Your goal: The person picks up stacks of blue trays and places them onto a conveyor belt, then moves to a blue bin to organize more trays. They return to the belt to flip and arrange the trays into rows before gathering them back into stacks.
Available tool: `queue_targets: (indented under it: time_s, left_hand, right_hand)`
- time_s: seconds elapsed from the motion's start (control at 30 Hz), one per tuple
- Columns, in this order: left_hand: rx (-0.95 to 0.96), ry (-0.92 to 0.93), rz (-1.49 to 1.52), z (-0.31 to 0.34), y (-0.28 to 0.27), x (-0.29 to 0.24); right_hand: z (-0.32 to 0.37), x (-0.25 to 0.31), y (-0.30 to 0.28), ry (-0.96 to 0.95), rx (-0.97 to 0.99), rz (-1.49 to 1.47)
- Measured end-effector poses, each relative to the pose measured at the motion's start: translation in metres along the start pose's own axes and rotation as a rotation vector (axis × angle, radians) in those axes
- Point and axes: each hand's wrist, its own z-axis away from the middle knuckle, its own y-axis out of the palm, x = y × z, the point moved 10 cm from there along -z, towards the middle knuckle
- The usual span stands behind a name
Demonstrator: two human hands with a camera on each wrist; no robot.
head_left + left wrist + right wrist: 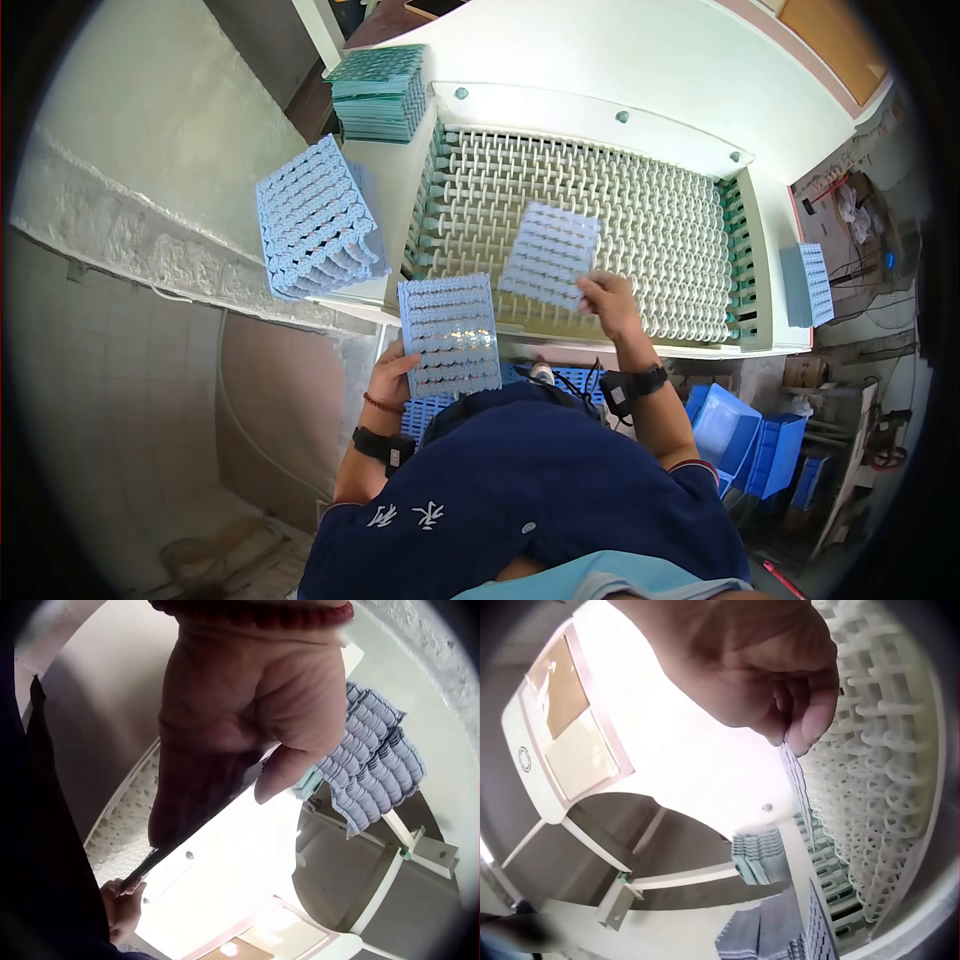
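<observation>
The left hand (392, 376) grips a blue patterned sheet (450, 335) by its lower left edge, in front of the machine's near rim; the left wrist view shows that hand (251, 712) with the sheet edge-on. Between thumb and fingers the right hand (612, 303) pinches the lower right corner of a paler patterned sheet (550, 254), held over the white roller bed (650, 230). In the right wrist view the right hand (780, 682) has this thin sheet (798, 784) hanging edge-on from its fingertips. Whether the left sheet is single or several cannot be told.
Stacked blue sheets (315, 215) stand on the left ledge, with a green stack (378, 95) behind them. Another blue stack (815, 285) sits at the machine's right end. Blue crates (725, 430) are at the lower right, beside a rack.
</observation>
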Motion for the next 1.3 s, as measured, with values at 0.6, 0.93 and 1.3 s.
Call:
queue_targets:
  time_s: [0.6, 0.93, 1.3]
  left_hand:
    - [-0.002, -0.074, -0.063, -0.055, 0.013, 0.013]
    - [-0.149, -0.021, -0.163, -0.062, -0.007, 0.01]
    - [-0.144, -0.037, -0.11, -0.066, 0.011, 0.026]
  right_hand:
    - [0.021, -0.021, 0.091, 0.132, 0.335, 0.103]
    - [-0.024, -0.002, -0.044, 0.029, -0.108, 0.307]
    - [-0.003, 0.04, -0.168, -0.169, -0.418, 0.672]
